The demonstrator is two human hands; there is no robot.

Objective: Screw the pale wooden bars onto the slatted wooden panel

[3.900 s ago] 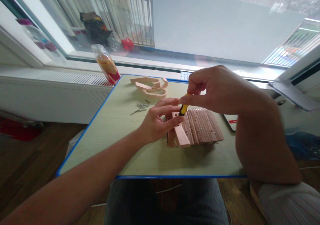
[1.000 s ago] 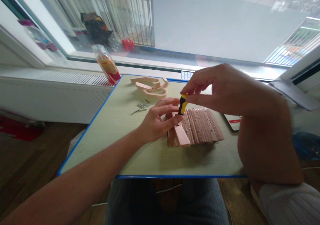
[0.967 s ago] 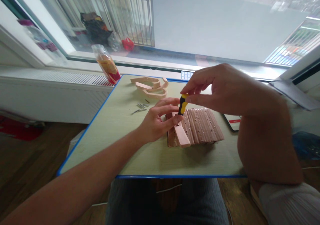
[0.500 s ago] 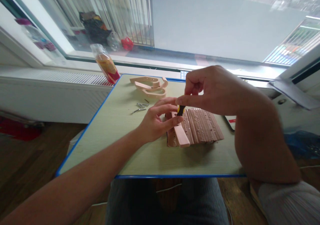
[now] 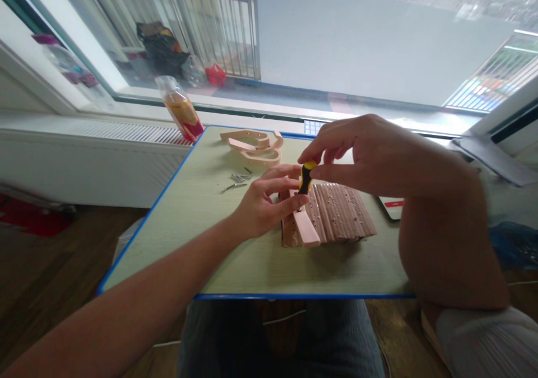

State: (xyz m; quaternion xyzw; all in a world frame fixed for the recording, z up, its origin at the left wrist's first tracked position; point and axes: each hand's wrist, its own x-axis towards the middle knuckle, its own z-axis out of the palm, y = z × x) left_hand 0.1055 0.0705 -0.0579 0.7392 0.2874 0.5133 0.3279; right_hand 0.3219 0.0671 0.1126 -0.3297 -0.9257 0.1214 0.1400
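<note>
Right hand (image 5: 370,154) pinching yellow-and-black screwdriver handle (image 5: 305,180), slight tilt, over pale wooden strip (image 5: 306,230) at 9 o'clock on brown corrugated cardboard block (image 5: 342,213). Left hand (image 5: 264,199) around handle's lower end; can't tell if gripping. Small silver metal fasteners (image 5: 238,178) at block's 10 o'clock.

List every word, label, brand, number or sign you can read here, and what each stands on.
No text can be read in this view.
Amber-and-red bottle: any label print is too blurred to read.
Purple-capped clear bottle: any print is too blurred.
Dark-edged flat object: a red mark, too small to read.
Yellow-and-black screwdriver: no lettering visible.
</note>
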